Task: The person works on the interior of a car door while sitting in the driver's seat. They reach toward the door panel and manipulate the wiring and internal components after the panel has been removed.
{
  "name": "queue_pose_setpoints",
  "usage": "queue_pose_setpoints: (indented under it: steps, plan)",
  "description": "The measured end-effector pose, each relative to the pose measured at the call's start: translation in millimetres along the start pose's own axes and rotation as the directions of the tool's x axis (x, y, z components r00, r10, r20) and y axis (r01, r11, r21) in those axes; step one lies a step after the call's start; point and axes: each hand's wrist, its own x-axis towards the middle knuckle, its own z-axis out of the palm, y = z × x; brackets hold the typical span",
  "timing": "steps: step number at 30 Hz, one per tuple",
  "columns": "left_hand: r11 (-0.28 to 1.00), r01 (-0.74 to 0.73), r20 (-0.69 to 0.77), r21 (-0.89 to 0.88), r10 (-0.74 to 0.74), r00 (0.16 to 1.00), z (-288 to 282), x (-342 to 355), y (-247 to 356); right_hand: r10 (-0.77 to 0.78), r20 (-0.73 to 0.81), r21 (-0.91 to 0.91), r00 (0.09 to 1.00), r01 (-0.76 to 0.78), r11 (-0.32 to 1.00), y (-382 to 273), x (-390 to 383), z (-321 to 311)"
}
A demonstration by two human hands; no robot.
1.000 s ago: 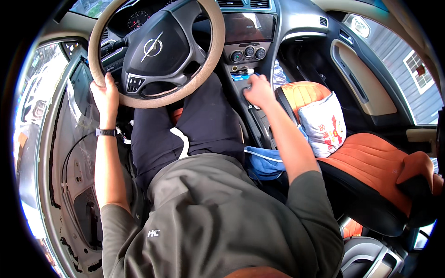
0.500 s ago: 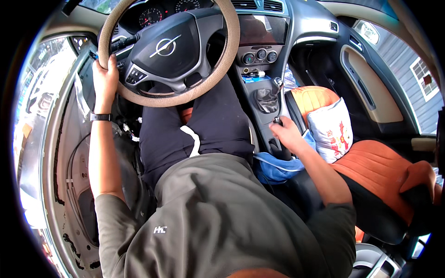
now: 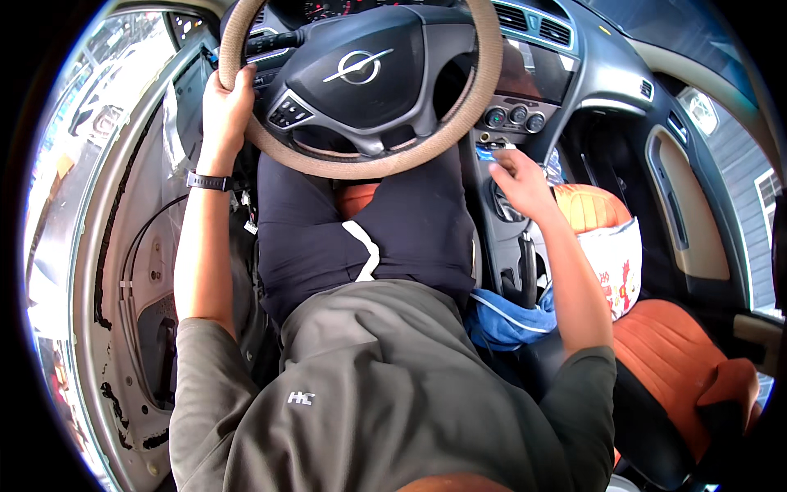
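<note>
My left hand (image 3: 232,104) is closed around the left side of the steering wheel (image 3: 484,78), which has a beige, textured rim cover. A dark band is on that wrist. My right hand (image 3: 523,185) lies over the top of the gear lever, its fingers curled and the knob hidden beneath. Part of the lever's dark boot (image 3: 505,208) shows below the hand. Behind it on the console stands the black handbrake lever (image 3: 527,266), which no hand touches. Beside the handbrake lies a blue cloth item (image 3: 510,321) with pale piping.
An orange passenger seat (image 3: 674,361) is at the right, with a white printed cushion (image 3: 616,264) on it. A dark screen (image 3: 537,70) and round control knobs (image 3: 518,116) are on the dashboard. At the left, the door (image 3: 147,303) has bare metal and cables exposed.
My right hand has left the handbrake and moved forward to the gear lever. My left hand stays on the wheel. The view has shifted, so the wheel appears farther right.
</note>
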Motion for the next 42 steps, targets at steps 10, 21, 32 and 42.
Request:
queue_pose_setpoints:
  steps: [10,21,32,42]
  plan:
    - [0.995,0.086,0.033,0.042,-0.087,0.996,-6.1,-17.9,29.9,-0.261,-0.116,0.157,0.958,0.278,0.948,-6.4,163.1,105.4]
    - [0.927,0.343,0.055,-0.153,-0.339,0.939,-24.9,-117.7,-25.5,-0.418,-0.131,-0.089,0.899,0.41,0.908,0.6,209.3,128.7]
    - [0.929,0.095,0.15,0.358,-0.157,0.976,-66.0,-212.9,-48.2,-0.861,0.052,-0.582,0.506,0.716,0.385,-8.5,236.8,113.8]
    - [0.508,-0.535,0.485,0.675,0.24,0.841,-91.6,-105.6,-133.4,-0.596,-0.009,-0.143,0.803,0.589,0.795,-19.1,134.9,110.3]
